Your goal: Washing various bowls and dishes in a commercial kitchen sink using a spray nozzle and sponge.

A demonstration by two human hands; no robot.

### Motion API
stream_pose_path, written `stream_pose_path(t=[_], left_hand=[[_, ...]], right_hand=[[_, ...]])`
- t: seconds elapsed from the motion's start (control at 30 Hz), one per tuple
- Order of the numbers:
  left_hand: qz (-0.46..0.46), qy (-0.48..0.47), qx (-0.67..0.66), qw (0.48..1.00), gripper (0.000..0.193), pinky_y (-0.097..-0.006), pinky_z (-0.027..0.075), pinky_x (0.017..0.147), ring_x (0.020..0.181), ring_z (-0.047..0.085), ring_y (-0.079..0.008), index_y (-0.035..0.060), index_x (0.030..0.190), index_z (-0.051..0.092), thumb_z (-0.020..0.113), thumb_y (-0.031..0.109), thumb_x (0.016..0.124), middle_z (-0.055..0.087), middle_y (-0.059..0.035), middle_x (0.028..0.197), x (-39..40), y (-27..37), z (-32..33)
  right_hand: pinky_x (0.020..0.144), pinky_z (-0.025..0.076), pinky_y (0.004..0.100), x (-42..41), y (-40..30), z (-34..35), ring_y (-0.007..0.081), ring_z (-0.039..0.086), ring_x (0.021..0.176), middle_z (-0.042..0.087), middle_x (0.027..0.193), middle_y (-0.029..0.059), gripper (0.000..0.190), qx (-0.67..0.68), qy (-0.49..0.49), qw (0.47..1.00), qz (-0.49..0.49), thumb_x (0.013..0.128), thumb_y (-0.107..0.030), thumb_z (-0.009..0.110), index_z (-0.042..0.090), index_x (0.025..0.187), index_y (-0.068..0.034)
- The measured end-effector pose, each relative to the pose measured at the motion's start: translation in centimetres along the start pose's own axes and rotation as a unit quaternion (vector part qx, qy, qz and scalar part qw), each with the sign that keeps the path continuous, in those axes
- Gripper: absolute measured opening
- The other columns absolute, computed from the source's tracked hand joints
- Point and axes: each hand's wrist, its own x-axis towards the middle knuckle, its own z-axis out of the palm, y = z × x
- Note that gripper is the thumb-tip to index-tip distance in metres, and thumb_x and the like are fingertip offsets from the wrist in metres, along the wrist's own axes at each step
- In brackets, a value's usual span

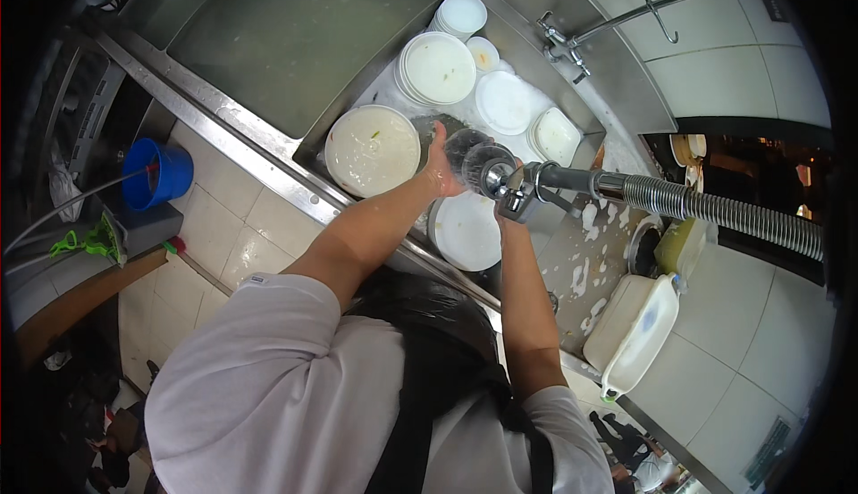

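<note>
Over a steel sink basin, my left hand has its thumb raised and its fingers behind clear round containers. My right hand is at their other side, mostly hidden by the spray head of a hose faucet. Around the hands stand a large white round tub, stacked white plates or lids, stacked white tubs, a white round lid in suds and stacked squarish white containers. Below the hands lies another white round lid.
A second basin holds cloudy water. The spring hose crosses from the right. White rectangular tubs stand on the foamy drainboard. A wall tap is at the upper right, a blue bucket at the left. People are visible at the lower edges.
</note>
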Motion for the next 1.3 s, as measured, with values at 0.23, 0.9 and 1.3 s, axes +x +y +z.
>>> stream_pose_path(t=[0.23,0.9,1.3], left_hand=[[-0.029,-0.022,0.017,0.999,0.101,-0.0507,0.037,0.111,0.127,0.053,-0.0330,0.0086,0.133,0.058,0.031,0.090,0.080,0.058,-0.0130,0.137,1.2,-1.2,-0.4],[0.083,0.074,0.271,0.956,0.016,-0.0443,0.057,0.068,0.083,0.068,-0.0256,0.0001,0.104,0.063,0.062,0.005,0.089,0.069,-0.0098,0.097,3.3,-2.3,-4.6],[-0.001,0.101,0.328,0.939,0.043,-0.0493,0.053,0.095,0.111,0.065,-0.0276,0.0034,0.133,0.054,0.066,0.012,0.092,0.065,-0.0129,0.122,-1.2,5.5,-3.2]], right_hand=[[0.093,0.054,0.0410,5.9,-0.2,-7.2,0.0261,0.066,0.100,0.067,0.103,0.0106,0.042,-0.265,-0.058,0.940,-0.205,0.096,-0.047,0.053,0.063,0.111,-0.009],[0.089,0.056,0.0469,4.4,-2.4,-15.3,0.0306,0.067,0.100,0.068,0.111,0.0144,0.032,0.067,0.064,0.995,-0.026,0.089,-0.012,0.047,0.063,0.115,-0.003],[0.088,0.058,0.0399,-0.5,0.2,-9.3,0.0235,0.067,0.102,0.067,0.117,0.0108,0.025,-0.011,0.102,0.993,0.064,0.098,-0.008,0.054,0.060,0.122,-0.003]])
